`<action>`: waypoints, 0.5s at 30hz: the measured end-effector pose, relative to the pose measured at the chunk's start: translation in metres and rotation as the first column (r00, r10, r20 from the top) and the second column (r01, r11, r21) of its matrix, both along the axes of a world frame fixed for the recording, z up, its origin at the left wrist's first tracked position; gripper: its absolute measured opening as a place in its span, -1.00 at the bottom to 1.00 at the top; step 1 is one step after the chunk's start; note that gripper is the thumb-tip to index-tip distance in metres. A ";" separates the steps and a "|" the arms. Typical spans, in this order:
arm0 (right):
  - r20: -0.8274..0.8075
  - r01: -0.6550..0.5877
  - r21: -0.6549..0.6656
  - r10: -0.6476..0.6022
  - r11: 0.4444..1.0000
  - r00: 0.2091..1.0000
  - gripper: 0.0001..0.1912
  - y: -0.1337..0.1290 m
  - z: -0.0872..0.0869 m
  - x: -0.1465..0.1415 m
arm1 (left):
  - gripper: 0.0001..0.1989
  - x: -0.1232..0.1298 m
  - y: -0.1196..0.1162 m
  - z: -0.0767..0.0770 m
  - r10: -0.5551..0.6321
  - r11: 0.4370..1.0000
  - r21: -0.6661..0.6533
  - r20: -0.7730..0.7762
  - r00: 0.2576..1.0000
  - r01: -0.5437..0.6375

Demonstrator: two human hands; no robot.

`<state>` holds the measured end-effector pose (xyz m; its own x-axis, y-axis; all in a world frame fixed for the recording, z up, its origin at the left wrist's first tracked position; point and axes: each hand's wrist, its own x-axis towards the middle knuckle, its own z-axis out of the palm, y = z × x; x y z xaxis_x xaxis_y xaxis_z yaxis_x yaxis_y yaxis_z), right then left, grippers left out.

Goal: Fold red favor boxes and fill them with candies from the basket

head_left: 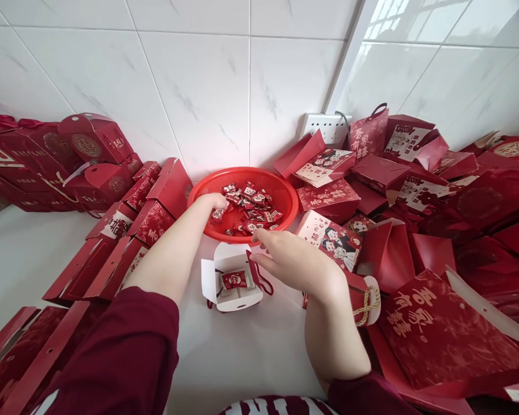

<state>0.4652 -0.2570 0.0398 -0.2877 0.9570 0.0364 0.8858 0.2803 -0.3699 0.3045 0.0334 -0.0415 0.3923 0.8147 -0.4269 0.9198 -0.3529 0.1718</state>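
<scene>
A round red plastic basket (290, 203) holds many small red wrapped candies (259, 199). My left hand (216, 203) reaches in at its left side, fingers closed over a wrapped candy (217, 215). Just in front of the basket stands a small open box (237, 301), white inside, its flaps raised, with a red packet (234, 280) lying in it. My right hand (277, 251) hovers over the right side of this box, near the basket's front rim, fingers apart and nothing between them.
Closed red boxes (121, 230) stand in rows on the left, with handled boxes (90, 144) behind. Many red gift boxes (436, 334) are piled on the right. A white power strip (324, 128) sits against the tiled wall (199, 86).
</scene>
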 end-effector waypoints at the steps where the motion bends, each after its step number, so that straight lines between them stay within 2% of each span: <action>1: -0.001 0.002 0.000 -0.002 1.000 1.000 -0.75 0.001 0.000 0.000 | -0.70 0.000 0.003 -0.005 -0.006 1.000 -0.026 -0.033 0.999 0.005; 5: 0.022 0.007 0.000 -0.007 1.000 1.000 -0.76 0.003 -0.002 -0.002 | -0.70 -0.004 0.012 -0.014 -0.021 0.998 -0.064 -0.107 0.994 0.014; 15: 0.083 -0.008 0.034 0.005 0.999 0.997 -0.72 0.002 0.003 -0.006 | -0.68 -0.004 0.011 -0.015 -0.036 0.995 -0.095 -0.173 0.984 0.020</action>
<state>0.4589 -0.2553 0.0427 -0.2972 0.9537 0.0453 0.9111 0.2974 -0.2855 0.3003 0.0448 -0.0561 0.3273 0.7585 -0.5636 0.9284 -0.3692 0.0423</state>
